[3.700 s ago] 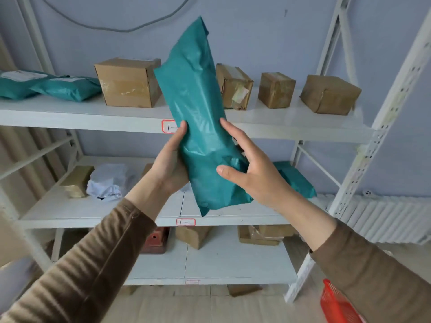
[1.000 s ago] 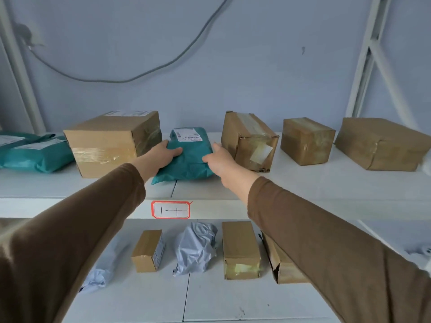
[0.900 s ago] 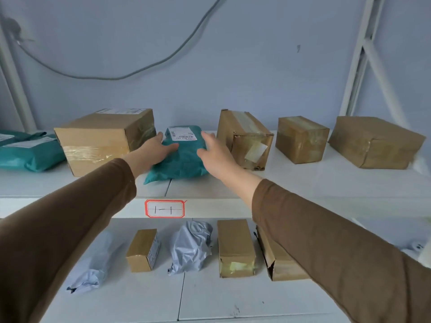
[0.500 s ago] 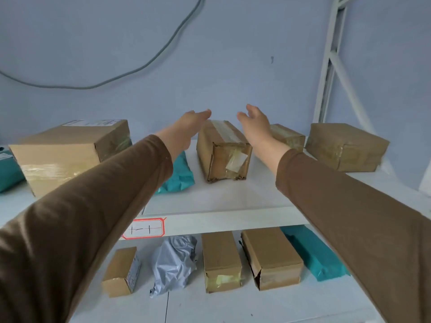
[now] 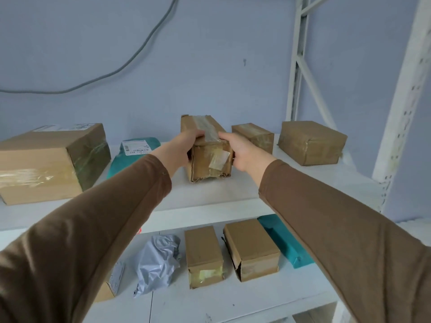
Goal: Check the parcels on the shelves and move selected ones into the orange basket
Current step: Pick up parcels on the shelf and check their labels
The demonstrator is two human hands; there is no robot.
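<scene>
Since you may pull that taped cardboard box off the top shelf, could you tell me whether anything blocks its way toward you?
Nothing visible does. The left hand and right hand grip the tall taped cardboard box; the white shelf before it is bare. The orange basket is out of view.

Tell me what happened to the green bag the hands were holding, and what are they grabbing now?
The teal bag was laid on the top shelf beside the big box and let go. Both hands then moved right: the left hand and right hand now grip the sides of the taped box, which still rests on the shelf. The other parcels stayed put.
</scene>
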